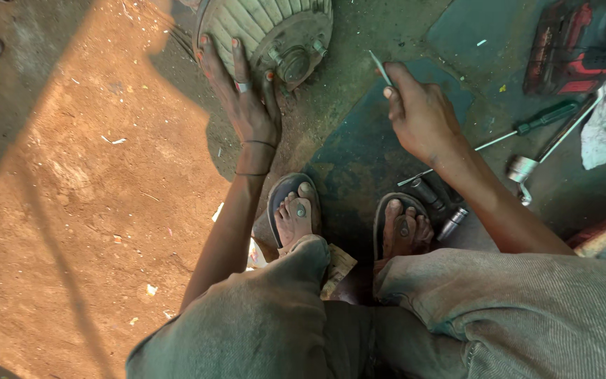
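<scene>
On the dirt floor just ahead of the person's sandalled feet stands a ribbed metal hub [268, 31] with a small centre cap, and the left hand [247, 98] lies flat on it, fingers spread wide. Right of the hub, the right hand [419, 112] pinches a thin metal pin [380, 68]. Farther right of the hub, sockets [433, 203], a screwdriver [527, 128] and a red tool case [580, 42] lie untouched; I judge the work is only at its middle.

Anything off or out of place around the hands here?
Nothing looks broken or spilled. The left hand lies flat on a grimy ribbed wheel hub that sits on the dirt floor. The right hand pinches a thin metal pin. Sockets and a screwdriver lie scattered on the ground.
</scene>
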